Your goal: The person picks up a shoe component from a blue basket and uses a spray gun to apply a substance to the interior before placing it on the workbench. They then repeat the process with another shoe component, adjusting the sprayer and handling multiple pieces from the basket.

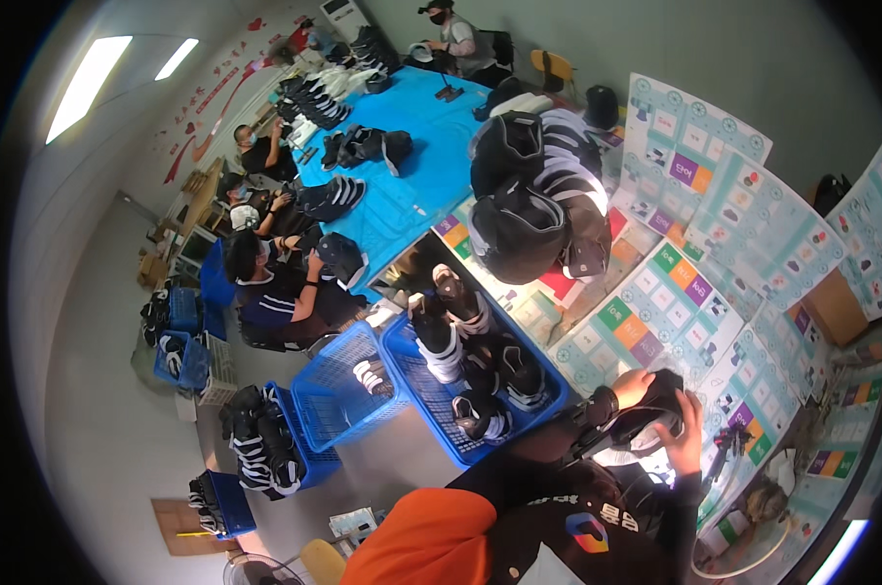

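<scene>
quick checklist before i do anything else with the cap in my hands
1. Left hand on the cap: ok, it is at the cap's left side.
2. Right hand on the cap: ok, it is at the opposite side.
3. Cap stack apart from both hands: ok, it sits farther off, beyond the near sheets.
4. Spare room in the filled basket to your left: ok, bare blue shows beside the pieces in it.
5. Sheets on the table laid without overlap: not ok, several overlap.
6. Cap's stitching sound: cannot tell, too small to see.
</scene>
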### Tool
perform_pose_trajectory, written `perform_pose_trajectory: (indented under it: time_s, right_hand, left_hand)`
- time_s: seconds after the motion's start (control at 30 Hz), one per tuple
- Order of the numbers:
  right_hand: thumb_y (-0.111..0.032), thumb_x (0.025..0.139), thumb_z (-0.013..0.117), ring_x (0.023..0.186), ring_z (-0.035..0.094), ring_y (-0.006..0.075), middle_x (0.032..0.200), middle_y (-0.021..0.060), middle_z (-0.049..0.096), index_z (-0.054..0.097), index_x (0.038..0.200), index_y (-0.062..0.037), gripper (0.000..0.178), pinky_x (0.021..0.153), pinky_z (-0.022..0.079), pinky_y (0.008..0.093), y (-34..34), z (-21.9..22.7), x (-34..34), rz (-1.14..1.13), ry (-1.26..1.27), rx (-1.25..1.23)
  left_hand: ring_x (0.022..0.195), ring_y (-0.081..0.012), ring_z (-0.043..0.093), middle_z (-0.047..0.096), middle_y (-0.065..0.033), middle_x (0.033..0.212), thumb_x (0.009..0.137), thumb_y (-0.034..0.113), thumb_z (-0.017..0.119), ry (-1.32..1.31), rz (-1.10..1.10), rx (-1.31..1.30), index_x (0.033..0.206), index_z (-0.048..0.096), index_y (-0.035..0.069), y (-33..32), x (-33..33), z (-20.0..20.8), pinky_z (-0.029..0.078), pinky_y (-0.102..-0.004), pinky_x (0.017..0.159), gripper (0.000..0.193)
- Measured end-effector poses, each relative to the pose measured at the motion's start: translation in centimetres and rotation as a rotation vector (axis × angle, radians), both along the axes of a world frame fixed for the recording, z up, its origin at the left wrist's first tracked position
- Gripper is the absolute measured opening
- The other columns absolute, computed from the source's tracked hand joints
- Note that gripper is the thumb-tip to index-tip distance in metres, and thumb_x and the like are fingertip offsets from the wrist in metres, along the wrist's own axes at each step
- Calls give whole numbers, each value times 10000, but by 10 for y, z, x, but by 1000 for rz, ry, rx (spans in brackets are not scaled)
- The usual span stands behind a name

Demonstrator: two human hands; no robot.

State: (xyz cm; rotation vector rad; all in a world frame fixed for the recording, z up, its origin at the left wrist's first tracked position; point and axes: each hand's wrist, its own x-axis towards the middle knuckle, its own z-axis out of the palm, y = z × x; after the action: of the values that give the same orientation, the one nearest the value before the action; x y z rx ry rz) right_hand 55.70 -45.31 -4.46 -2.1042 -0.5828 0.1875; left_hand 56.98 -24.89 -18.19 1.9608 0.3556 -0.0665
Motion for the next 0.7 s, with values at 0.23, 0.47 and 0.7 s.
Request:
perform_pose_trajectory:
  time_s: [0.23,0.47,0.7]
  right_hand:
    - [-29,937,620,1127,708,382,1324,190,688,624,1436,-133,510,935,578,432,18,13,55,-228,-314,-102]
    - [-185,1020,674,684,690,392,748,251,654,667,1181,0,245,591,495,417,41,50,24,-521,-67,74]
    - [-273,1004,691,602,612,373,680,240,590,592,897,37,342,569,448,441,32,35,-7,-622,87,34]
  left_hand:
    - [1172,-207,639,681,-91,1287,1067,264,590,29,-140,-900,1357,614,62,124,15,139,506,-391,992,354]
    - [1308,-234,584,627,-134,1413,1125,340,490,142,-294,-1218,1444,559,8,159,0,93,436,-422,1120,465]
    - [1180,-226,643,677,-118,1308,1084,289,560,264,-422,-1374,1354,613,9,92,-12,50,507,-404,997,393]
